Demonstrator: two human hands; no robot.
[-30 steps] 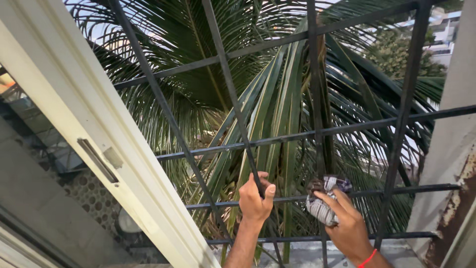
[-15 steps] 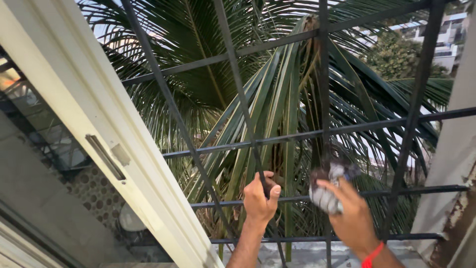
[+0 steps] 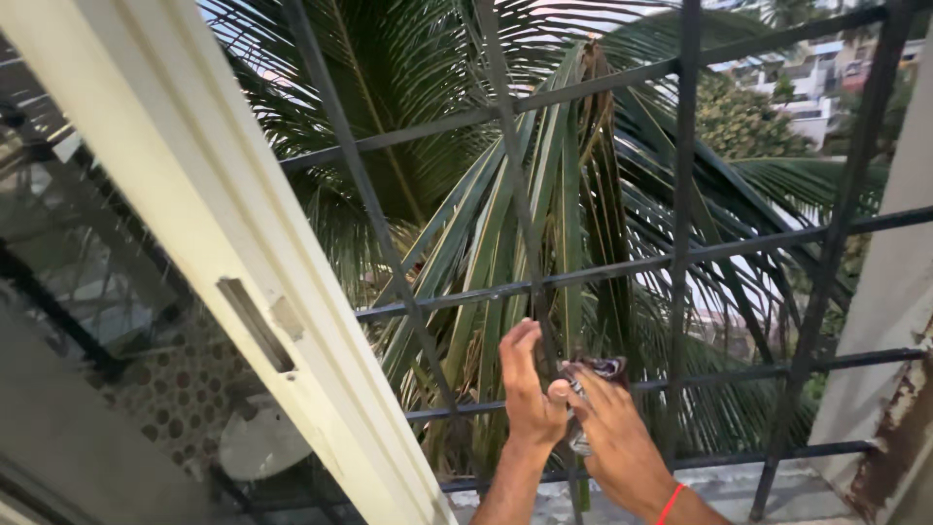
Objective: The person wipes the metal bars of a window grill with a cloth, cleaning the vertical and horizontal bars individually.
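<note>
A dark metal window grille (image 3: 680,255) of crossed bars fills the opening. My left hand (image 3: 527,387) is raised beside a slanted vertical bar (image 3: 533,292), fingers straight and thumb touching my right hand. My right hand (image 3: 614,439), with a red band at the wrist, clutches a crumpled grey-and-white cloth (image 3: 595,373) pressed against that same bar. Part of the cloth is hidden behind the fingers.
A cream sliding window frame (image 3: 209,253) with a recessed handle (image 3: 255,324) slants across the left, glass behind it. Palm fronds (image 3: 457,175) stand outside the grille. A stained wall (image 3: 899,389) borders the right; a concrete sill (image 3: 729,481) runs below.
My right hand brought the cloth leftward from between the bars to the slanted bar. My left hand let go of that bar and opened flat beside it. The view shifted slightly.
</note>
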